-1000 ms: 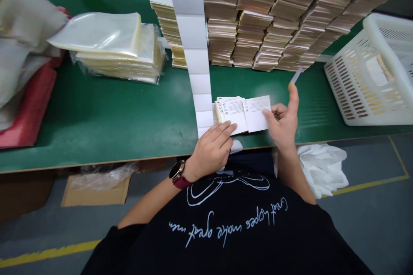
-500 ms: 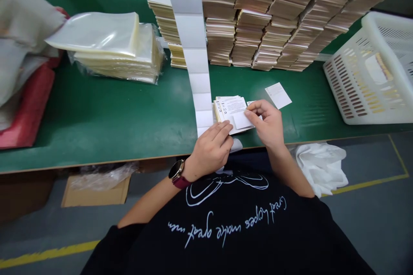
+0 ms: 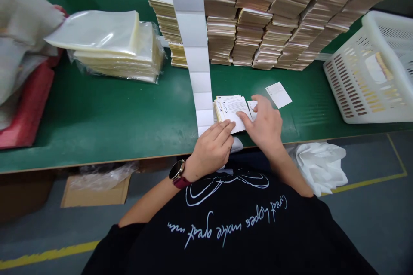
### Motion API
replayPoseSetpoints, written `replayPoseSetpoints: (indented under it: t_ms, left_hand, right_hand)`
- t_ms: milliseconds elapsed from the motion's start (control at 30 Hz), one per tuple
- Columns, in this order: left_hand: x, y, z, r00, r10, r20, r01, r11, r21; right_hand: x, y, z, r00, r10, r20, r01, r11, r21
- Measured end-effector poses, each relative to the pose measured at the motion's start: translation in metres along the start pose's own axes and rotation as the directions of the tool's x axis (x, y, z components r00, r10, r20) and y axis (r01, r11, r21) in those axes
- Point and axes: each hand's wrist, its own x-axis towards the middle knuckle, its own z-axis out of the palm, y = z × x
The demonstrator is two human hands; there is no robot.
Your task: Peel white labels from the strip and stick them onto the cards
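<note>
In front of me on the green table (image 3: 129,124) lies a small stack of printed white cards (image 3: 234,105). My left hand (image 3: 214,146) rests at the stack's near left edge, its fingers stretched flat and holding nothing. Thumb and fingers apart, my right hand (image 3: 263,122) is at the right side, the thumb touching the top card. The near part of that card looks blank white. Another printed card (image 3: 252,108) peeks out beside the right hand. A long white strip with cross creases (image 3: 195,58) runs down to the left hand, which hides its near end.
Tall card stacks (image 3: 254,38) stand at the back. One loose card (image 3: 279,94) lies right of my hands, before a white slotted basket (image 3: 355,77). Clear plastic sleeves (image 3: 103,34) are piled on the left, near a red bag (image 3: 29,111).
The right hand's pinch on a small white piece over the stack has opened, and its thumb is now on the top card. The left hand has barely moved.
</note>
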Motion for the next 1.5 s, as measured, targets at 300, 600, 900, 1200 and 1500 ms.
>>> replayPoseSetpoints:
  t_ms: [300, 600, 900, 1200, 1500]
  left_hand:
    - [0.003, 0.001, -0.001, 0.995, -0.041, -0.089, 0.038, 0.999, -0.04]
    - [0.003, 0.001, 0.003, 0.992, -0.059, -0.112, 0.051, 0.996, -0.074]
    - [0.002, 0.0, -0.002, 0.955, -0.219, -0.199, 0.162, 0.949, -0.27]
    - [0.01, 0.007, -0.016, 0.964, -0.086, -0.252, 0.06, 0.992, -0.11]
    - [0.012, 0.009, -0.018, 0.948, -0.294, -0.12, 0.229, 0.895, -0.382]
  right_hand:
    - [0.007, 0.023, 0.01, 0.98, 0.066, 0.186, -0.164, 0.794, 0.585]
    - [0.002, 0.041, -0.007, 0.994, 0.087, -0.069, -0.053, 0.919, 0.392]
    - [-0.038, 0.036, -0.033, 0.988, -0.156, -0.01, 0.15, 0.922, 0.356]
    - [-0.059, 0.007, -0.022, 0.974, -0.21, 0.083, 0.092, 0.702, 0.707]
    - [-0.058, -0.003, -0.026, 0.941, -0.13, -0.311, 0.32, 0.632, 0.706]
